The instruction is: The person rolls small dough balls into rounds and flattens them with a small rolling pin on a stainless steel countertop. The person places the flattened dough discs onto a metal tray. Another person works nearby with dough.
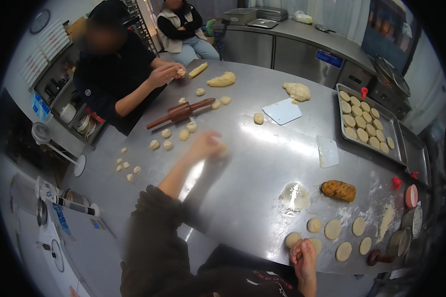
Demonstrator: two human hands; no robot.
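My left hand (206, 144) is blurred by motion above the steel table (245, 178). A pale dough ball (222, 150), equally blurred, is at its fingertips. My right hand (304, 254) is curled into a loose fist at the near table edge; nothing shows in it, though its inside is hidden. It partly covers a dough round (315, 244), beside a plumper dough ball (293, 239). Farther right lie several flattened dough discs (333, 229) and a thicker round (314, 225). Left of my left hand are several dough pieces (184, 134) and a wooden rolling pin (179, 112).
A tray of dough discs (400, 148) stands at right. Nearby are a speckled orange roll (339, 190), a liquid puddle (294, 196), two scrapers (282, 111) (327, 151), a dough lump (296, 91) and a wooden stamp (380, 257). Across the table, a co-worker (111, 74) handles dough; another person (180, 31) sits behind.
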